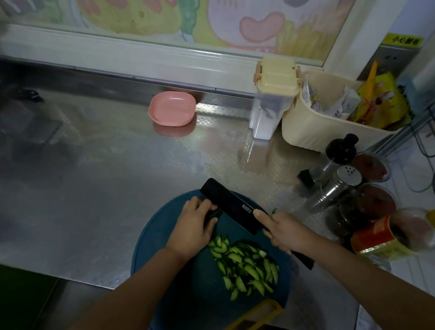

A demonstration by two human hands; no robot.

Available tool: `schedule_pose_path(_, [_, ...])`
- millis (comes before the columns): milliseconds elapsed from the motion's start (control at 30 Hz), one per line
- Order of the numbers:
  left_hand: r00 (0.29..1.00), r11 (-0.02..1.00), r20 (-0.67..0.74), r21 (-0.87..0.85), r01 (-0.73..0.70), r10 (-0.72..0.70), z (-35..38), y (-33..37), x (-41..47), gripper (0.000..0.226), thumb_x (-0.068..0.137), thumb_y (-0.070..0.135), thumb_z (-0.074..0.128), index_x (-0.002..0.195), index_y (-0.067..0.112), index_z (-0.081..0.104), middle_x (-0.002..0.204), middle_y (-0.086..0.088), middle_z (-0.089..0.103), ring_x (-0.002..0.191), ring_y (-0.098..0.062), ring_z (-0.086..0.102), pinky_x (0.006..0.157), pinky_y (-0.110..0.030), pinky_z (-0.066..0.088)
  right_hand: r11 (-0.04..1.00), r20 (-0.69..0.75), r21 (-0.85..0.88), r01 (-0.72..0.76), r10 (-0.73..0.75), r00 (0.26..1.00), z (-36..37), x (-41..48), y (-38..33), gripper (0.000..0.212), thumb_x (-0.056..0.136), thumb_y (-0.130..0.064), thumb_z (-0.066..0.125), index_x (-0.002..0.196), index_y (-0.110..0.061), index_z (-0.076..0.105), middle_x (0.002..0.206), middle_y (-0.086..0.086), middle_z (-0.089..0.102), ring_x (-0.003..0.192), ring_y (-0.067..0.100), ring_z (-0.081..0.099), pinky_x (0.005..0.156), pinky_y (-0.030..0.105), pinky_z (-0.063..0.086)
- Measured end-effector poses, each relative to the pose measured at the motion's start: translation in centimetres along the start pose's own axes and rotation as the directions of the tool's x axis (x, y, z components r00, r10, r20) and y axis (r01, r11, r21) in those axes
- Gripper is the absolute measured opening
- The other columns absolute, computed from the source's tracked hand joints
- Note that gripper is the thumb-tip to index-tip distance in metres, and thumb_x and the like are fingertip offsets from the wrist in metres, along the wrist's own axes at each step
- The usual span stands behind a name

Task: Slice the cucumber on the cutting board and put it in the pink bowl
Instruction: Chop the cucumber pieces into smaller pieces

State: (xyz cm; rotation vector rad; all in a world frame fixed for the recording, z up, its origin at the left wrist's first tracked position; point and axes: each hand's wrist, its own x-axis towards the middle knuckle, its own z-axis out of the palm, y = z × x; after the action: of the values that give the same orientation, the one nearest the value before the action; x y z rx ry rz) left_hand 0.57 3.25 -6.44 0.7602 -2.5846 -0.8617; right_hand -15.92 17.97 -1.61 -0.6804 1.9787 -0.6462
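Observation:
A round dark blue cutting board lies at the counter's near edge with a pile of green cucumber slices on it. My right hand grips the handle of a black cleaver, its blade lying across the board's far side, my index finger stretched along the blade. My left hand holds a dark uncut cucumber piece against the blade. The pink bowl sits empty at the back of the counter, far from both hands.
The steel counter stretches left. At the right stand a clear container with a cream lid, a cream basket of packets, shakers and jars and a red-labelled bottle. A yellow handle pokes out below the board.

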Motion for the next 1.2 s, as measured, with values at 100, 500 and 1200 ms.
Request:
schedule_pose_path(100, [1.000, 1.000, -0.009, -0.014, -0.001, 0.001, 0.0, 0.0, 0.0, 0.018, 0.087, 0.012, 0.062, 0.105, 0.007, 0.059, 0.097, -0.003, 0.045, 0.093, -0.019, 0.045, 0.076, -0.024, 0.036, 1.000, 0.020, -0.024, 0.017, -0.016, 1.000, 0.6, 0.4, -0.5, 0.058, 0.094, -0.055, 0.037, 0.058, -0.010, 0.044, 0.049, 0.002, 0.045, 0.030, 0.008, 0.037, 0.037, 0.020, 0.034])
schedule_pose_path(500, [1.000, 1.000, -0.014, -0.021, -0.009, 0.009, -0.1, -0.1, -0.1, 0.020, 0.087, 0.012, 0.062, 0.107, 0.007, 0.059, 0.094, 0.002, 0.040, 0.090, -0.013, 0.041, 0.075, -0.019, 0.033, 0.995, -0.057, -0.086, 0.054, -0.059, 0.997, 0.2, 0.7, 0.7, 0.057, 0.096, -0.050, 0.039, 0.062, -0.005, 0.051, 0.056, 0.006, 0.049, 0.034, 0.003, 0.041, 0.037, 0.013, 0.032])
schedule_pose_path(1200, [0.999, 0.999, -0.027, -0.024, -0.021, 0.021, 0.1, -0.1, -0.1, 0.018, 0.087, 0.011, 0.063, 0.104, 0.008, 0.059, 0.095, 0.004, 0.040, 0.090, -0.012, 0.040, 0.076, -0.022, 0.033, 0.995, 0.008, 0.068, 0.069, -0.070, 0.998, 0.5, 0.0, 0.9, 0.057, 0.094, -0.053, 0.037, 0.060, -0.008, 0.044, 0.045, 0.000, 0.040, 0.032, 0.010, 0.034, 0.037, 0.021, 0.031])
